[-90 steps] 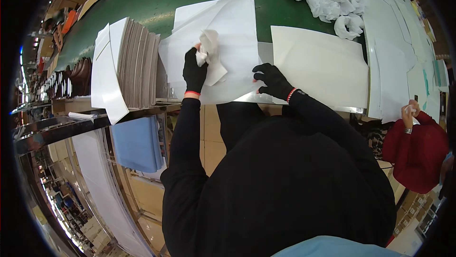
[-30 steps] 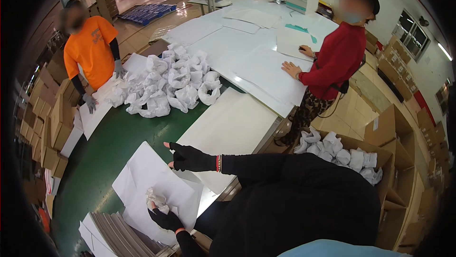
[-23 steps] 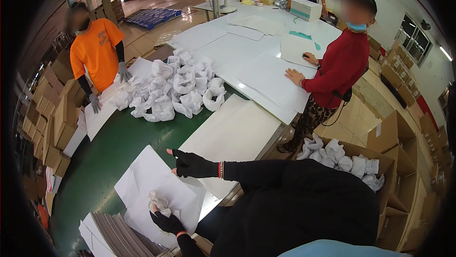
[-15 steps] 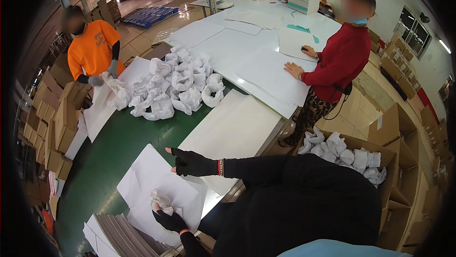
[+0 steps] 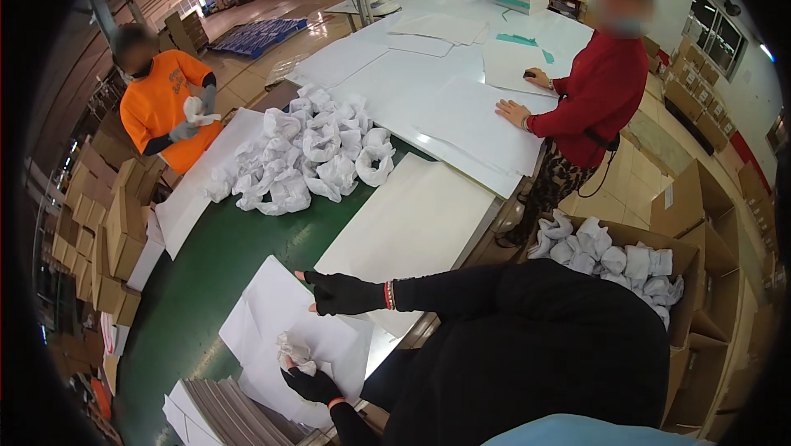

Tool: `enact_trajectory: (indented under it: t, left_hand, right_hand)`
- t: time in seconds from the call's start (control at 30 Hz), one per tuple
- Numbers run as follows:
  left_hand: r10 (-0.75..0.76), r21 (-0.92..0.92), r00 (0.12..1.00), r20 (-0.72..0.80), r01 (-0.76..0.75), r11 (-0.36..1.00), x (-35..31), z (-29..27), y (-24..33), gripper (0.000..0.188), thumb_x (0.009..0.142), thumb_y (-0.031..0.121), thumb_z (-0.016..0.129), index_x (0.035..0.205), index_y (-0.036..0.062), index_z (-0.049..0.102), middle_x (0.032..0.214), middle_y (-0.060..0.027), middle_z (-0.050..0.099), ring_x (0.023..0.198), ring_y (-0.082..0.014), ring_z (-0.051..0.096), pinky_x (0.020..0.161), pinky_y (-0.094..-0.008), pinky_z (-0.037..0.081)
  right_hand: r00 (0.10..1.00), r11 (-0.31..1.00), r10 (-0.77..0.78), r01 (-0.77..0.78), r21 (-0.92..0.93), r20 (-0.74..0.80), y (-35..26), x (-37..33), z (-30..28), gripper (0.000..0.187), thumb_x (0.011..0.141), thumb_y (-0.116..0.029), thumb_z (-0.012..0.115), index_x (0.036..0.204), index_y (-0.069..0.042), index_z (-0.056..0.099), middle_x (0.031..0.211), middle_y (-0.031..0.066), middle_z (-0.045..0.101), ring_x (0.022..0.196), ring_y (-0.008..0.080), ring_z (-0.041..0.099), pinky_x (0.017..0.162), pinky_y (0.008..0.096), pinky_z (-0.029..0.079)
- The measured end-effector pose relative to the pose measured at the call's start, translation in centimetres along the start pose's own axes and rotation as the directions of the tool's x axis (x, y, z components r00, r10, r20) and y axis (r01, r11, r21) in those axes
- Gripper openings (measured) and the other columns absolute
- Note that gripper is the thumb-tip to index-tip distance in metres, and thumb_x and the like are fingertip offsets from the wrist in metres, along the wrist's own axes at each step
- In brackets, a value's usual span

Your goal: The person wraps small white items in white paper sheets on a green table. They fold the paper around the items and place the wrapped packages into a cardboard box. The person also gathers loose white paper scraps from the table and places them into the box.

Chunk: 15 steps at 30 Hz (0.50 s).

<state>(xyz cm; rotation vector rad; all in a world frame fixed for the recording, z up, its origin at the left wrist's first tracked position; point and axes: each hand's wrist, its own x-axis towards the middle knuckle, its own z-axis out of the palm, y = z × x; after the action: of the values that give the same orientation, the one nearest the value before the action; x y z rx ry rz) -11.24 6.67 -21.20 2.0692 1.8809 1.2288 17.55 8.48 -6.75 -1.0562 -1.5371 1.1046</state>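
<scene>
My left hand (image 5: 310, 382), in a black fingerless glove, is closed round a crumpled white paper bundle (image 5: 293, 349). It rests on a white paper sheet (image 5: 262, 311) lying at an angle on the green tabletop (image 5: 185, 314). Whether anything is wrapped inside the bundle cannot be seen. My right hand (image 5: 346, 293), gloved the same way, reaches in over the sheet's far edge. Its thumb and forefinger point left and stand apart, with nothing visible between them. Beside my left hand is a stack of paper (image 5: 235, 413).
A heap of white paper-wrapped bundles (image 5: 317, 149) lies farther off. A pale sheet stack (image 5: 404, 211) lies beyond my right hand. At the right stands a carton (image 5: 688, 252) of wrapped bundles. Co-workers in orange (image 5: 169, 104) and red (image 5: 606, 75) stand across and at right.
The whole view has shifted slightly. My hands keep nearly the same places, the left still on the crumpled bundle. The orange-shirted co-worker has lifted a white bundle off the table.
</scene>
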Motion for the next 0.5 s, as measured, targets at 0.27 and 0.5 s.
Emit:
enact_trajectory:
  t: [0.27, 0.5]
  left_hand:
    - [0.014, 0.077, 1.000, -0.015, -0.012, 0.997, 0.3, -0.3, 0.5, 0.068, 0.072, -0.009, 0.060, 0.136, 0.0094, 0.048, 0.135, -0.0177, 0.049, 0.128, -0.0353, 0.044, 0.109, -0.0423, 0.034]
    - [0.008, 0.061, 0.998, -0.061, -0.004, 0.998, 0.2, -0.3, 1.5, 0.058, 0.075, -0.010, 0.057, 0.131, 0.0068, 0.053, 0.130, -0.0189, 0.052, 0.121, -0.0352, 0.050, 0.104, -0.0422, 0.039]
  right_hand:
    - [1.000, 0.997, -0.003, 0.002, -0.080, -0.008, 0.6, -0.7, -0.2, 0.085, 0.090, -0.031, 0.065, 0.150, -0.004, 0.012, 0.074, 0.0081, 0.062, 0.062, 0.0170, 0.060, 0.063, 0.0311, 0.049]
    - [0.915, 0.919, 0.364, -0.322, -0.227, 0.176, 5.4, -3.1, 0.7, 0.095, 0.083, -0.046, 0.068, 0.144, 0.009, 0.020, 0.082, 0.0110, 0.066, 0.069, 0.0227, 0.063, 0.062, 0.0331, 0.049]
